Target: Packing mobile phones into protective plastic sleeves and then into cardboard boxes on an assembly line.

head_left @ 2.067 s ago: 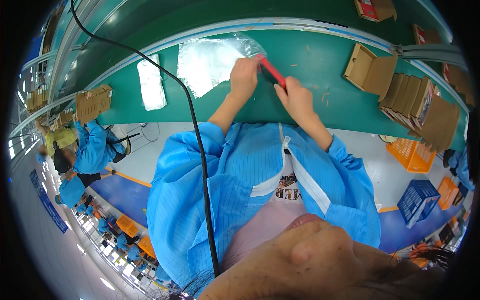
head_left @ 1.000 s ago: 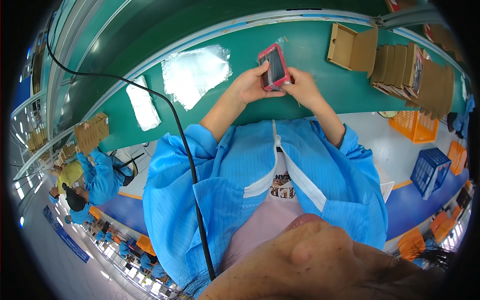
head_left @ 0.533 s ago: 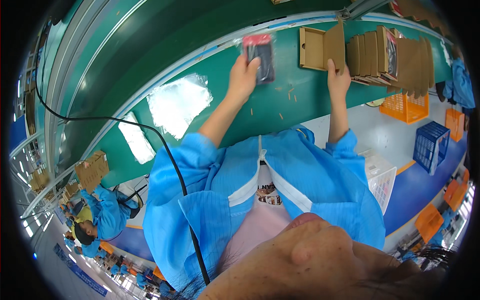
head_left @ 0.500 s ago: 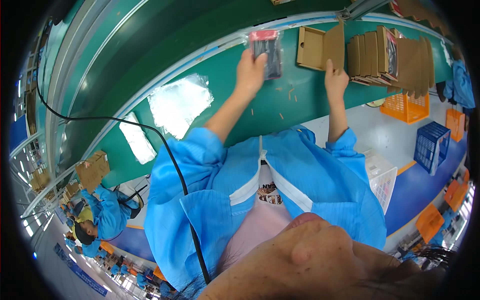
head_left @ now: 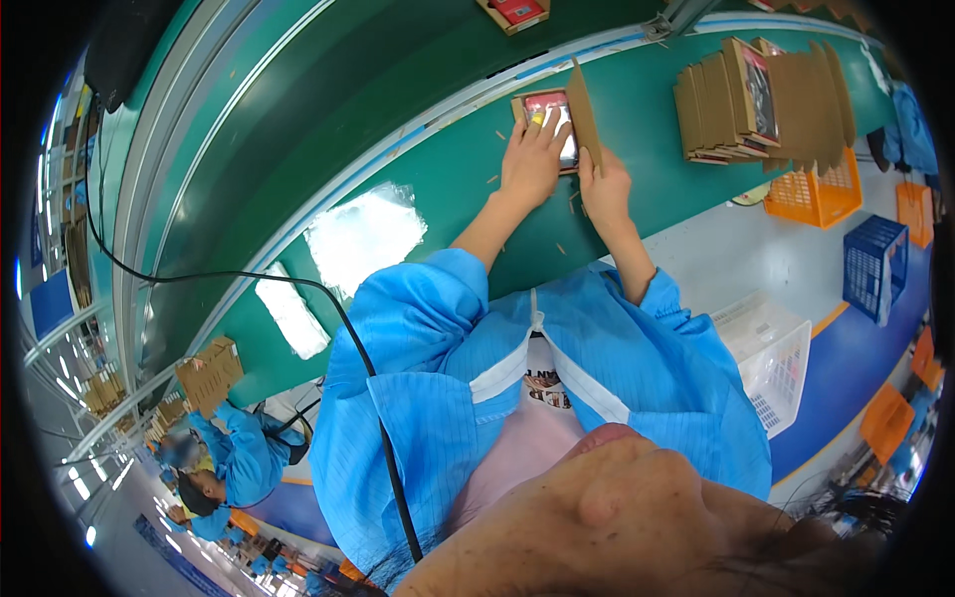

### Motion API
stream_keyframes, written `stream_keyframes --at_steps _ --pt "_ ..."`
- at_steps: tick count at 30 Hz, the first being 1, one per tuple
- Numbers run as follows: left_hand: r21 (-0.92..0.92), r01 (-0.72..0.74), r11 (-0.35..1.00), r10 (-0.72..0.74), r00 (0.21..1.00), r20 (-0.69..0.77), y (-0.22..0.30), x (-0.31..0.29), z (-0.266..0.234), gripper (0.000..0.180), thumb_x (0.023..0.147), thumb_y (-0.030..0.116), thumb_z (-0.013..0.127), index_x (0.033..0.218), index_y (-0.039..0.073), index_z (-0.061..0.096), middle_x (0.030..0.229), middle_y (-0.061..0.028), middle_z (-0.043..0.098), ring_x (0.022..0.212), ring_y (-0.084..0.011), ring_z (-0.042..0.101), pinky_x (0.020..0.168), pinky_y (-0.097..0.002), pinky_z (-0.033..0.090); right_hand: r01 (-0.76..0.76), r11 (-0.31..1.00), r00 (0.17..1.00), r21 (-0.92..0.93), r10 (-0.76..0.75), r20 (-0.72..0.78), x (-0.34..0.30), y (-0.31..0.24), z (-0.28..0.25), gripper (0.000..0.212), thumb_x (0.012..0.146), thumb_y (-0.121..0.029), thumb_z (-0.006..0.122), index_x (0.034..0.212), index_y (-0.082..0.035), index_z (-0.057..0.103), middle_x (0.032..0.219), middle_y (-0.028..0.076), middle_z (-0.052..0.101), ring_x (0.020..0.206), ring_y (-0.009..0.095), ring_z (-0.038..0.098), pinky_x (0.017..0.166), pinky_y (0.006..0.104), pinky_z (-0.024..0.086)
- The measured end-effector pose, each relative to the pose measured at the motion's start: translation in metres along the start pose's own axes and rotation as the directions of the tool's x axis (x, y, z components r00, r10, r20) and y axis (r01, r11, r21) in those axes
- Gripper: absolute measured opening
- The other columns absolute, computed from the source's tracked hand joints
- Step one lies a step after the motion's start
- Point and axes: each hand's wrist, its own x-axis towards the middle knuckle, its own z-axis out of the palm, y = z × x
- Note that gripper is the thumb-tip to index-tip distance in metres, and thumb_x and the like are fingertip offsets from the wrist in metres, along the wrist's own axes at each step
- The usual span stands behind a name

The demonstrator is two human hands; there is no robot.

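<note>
In front of me on the green table (head_left: 468, 224), a small brown cardboard box (head_left: 583, 104) lies with its lid standing up on the right side. Inside it is a red-and-dark item in a clear plastic bag (head_left: 545, 101). My left hand (head_left: 534, 164) lies on this bagged item with fingers stretched out, covering much of it. At the box's lower right corner, my right hand (head_left: 606, 187) grips the cardboard beside the lid; its fingertips are partly hidden.
Several cardboard boxes (head_left: 711, 104) stand in a row to the right. Clear plastic bags (head_left: 363, 234) lie on the left, small brown scraps around the box. Beyond the rail, another box (head_left: 514, 12) sits on a dark green surface. Crates (head_left: 818, 194) stand below; a black cable (head_left: 328, 289) crosses leftward.
The bagged item has gone from my left hand's hold on the table into the box. My right hand and the open box have moved left. Another box has come into view beyond the rail.
</note>
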Motion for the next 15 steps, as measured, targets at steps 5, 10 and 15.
stream_keyframes --at_steps 5,10,15 --pt "-0.418 0.107 0.902 -0.114 0.993 0.01 0.002 0.005 -0.029 0.044 0.082 0.015 0.057 0.124 0.003 0.051 0.133 -0.0182 0.047 0.123 -0.0342 0.043 0.104 -0.0468 0.03 0.047 0.998 0.99 0.039 -0.041 -0.133 0.011 -0.007 -0.024 0.017 0.088 -0.014 0.054 0.09 0.0 0.064 0.077 0.024 0.06 0.072 0.041 0.058 0.064 0.0451 0.048" --pt "-0.284 0.152 0.947 -0.243 0.915 -0.321 -0.036 -0.032 -0.065 0.038 0.084 0.011 0.054 0.121 0.001 0.052 0.121 -0.02 0.051 0.111 -0.0369 0.046 0.096 -0.0456 0.035 -0.109 0.994 0.985 0.022 0.111 -0.129 0.05 -0.025 -0.156 0.036 0.091 -0.026 0.056 0.077 0.006 0.065 0.066 0.02 0.064 0.055 0.027 0.064 0.053 0.0366 0.049" --pt "-0.252 0.312 0.916 -0.375 0.888 -0.265 -0.079 -0.097 -0.052 0.027 0.085 0.008 0.053 0.11 0.0 0.058 0.108 -0.0181 0.055 0.102 -0.0349 0.049 0.091 -0.0438 0.037 -0.22 0.965 0.946 -0.141 0.176 -0.274 0.108 -0.018 -0.264 0.037 0.092 -0.035 0.057 0.088 0.001 0.065 0.062 0.007 0.065 0.059 0.01 0.062 0.054 0.0261 0.047"
